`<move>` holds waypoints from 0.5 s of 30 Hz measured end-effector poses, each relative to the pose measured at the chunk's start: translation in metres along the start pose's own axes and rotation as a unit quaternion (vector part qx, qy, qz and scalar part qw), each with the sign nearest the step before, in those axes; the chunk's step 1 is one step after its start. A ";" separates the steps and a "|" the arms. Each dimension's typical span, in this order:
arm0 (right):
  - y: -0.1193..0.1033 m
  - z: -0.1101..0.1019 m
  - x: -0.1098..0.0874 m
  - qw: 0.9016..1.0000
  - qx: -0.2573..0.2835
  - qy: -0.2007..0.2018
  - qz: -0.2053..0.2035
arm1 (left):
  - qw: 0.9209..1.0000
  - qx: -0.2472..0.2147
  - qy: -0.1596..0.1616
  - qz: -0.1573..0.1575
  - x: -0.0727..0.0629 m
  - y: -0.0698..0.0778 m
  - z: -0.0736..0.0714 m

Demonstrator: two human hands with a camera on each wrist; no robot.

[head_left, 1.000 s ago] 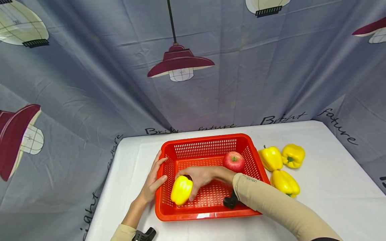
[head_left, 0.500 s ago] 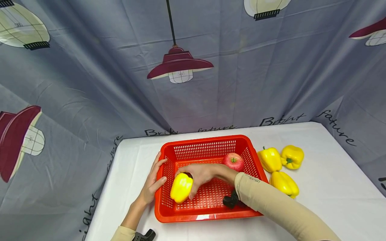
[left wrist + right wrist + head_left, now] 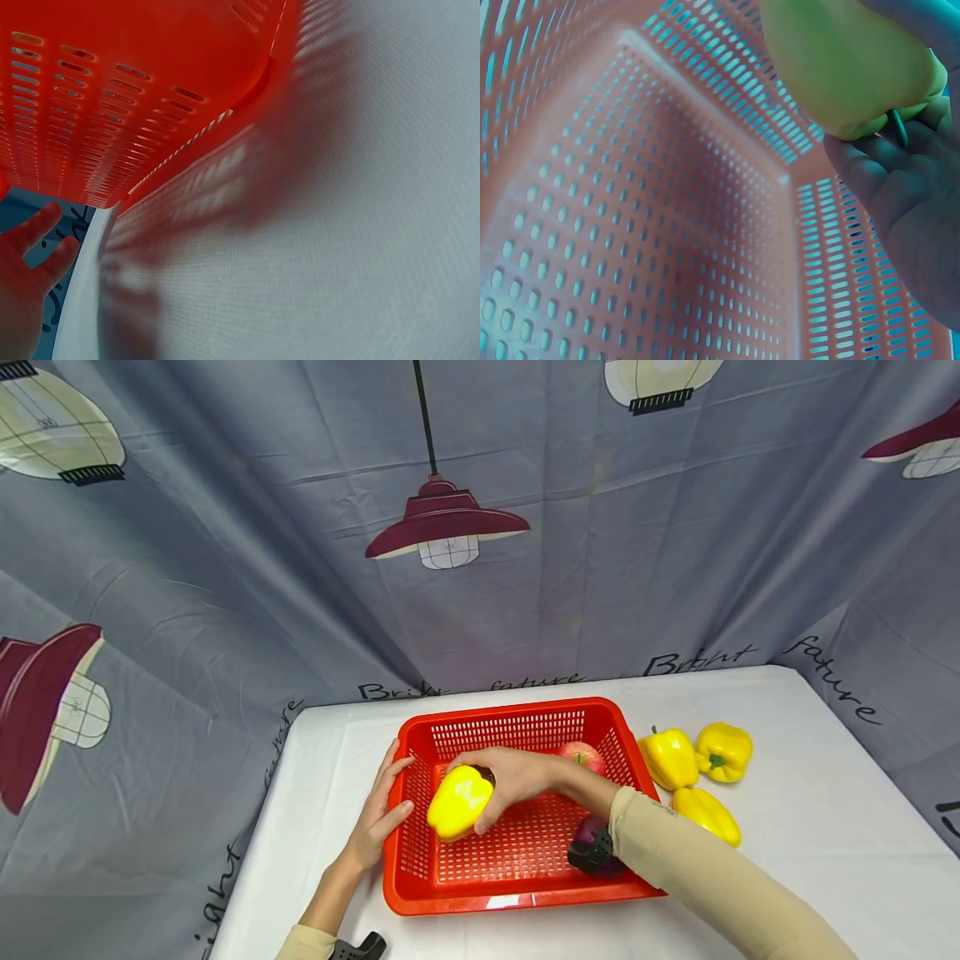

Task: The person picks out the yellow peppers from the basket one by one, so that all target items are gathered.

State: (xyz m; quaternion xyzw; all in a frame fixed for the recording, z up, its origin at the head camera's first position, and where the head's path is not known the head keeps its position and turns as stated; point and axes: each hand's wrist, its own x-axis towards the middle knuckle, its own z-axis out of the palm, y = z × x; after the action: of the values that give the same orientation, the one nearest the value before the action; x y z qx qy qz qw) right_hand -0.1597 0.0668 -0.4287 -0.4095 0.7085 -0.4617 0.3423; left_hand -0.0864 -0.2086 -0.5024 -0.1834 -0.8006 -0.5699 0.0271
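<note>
One yellow pepper [image 3: 459, 802] hangs over the red basket [image 3: 517, 713] in the right hand's [image 3: 517, 777] curled grip, three peppers [image 3: 697, 777] wait on the table [image 3: 810, 827], and the left hand [image 3: 378, 810] rests flat-fingered against the basket's side.

Head view looks down; both wrist views, seemingly close, share the basket [image 3: 517, 810].

apple [image 3: 581, 755] in basket [image 3: 517, 897], peppers [image 3: 693, 760] right

Beige long sleeves, black wrist-worn camera mounts, bare hands
</note>
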 end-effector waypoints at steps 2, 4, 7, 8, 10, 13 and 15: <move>-0.002 -0.001 -0.004 1.000 0.000 0.010 -0.004 | 1.000 -0.001 -0.001 -0.002 0.000 0.000 0.000; -0.005 -0.002 -0.008 1.000 0.004 0.017 -0.005 | 1.000 -0.003 -0.001 -0.004 0.000 -0.001 0.000; -0.008 -0.002 -0.013 1.000 0.008 0.029 0.000 | 1.000 -0.005 -0.001 -0.005 0.000 0.000 0.001; -0.009 -0.003 -0.015 0.999 0.008 0.036 0.002 | 1.000 -0.005 0.000 -0.005 0.000 0.000 0.001; -0.011 -0.003 -0.019 0.999 0.010 0.048 0.006 | 1.000 -0.003 0.003 -0.002 0.000 0.000 0.001; -0.013 -0.003 -0.024 0.998 0.017 0.067 0.013 | 1.000 0.000 0.005 0.003 0.000 0.001 0.001; -0.014 -0.002 -0.028 0.997 0.021 0.077 0.015 | 1.000 0.000 0.006 0.006 -0.001 0.001 0.001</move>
State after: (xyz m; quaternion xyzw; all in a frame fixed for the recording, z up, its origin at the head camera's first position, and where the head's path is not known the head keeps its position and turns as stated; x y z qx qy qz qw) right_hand -0.1462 0.0893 -0.4121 -0.3547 0.7286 -0.5016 0.3028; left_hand -0.0854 -0.2076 -0.5019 -0.1848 -0.7991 -0.5711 0.0350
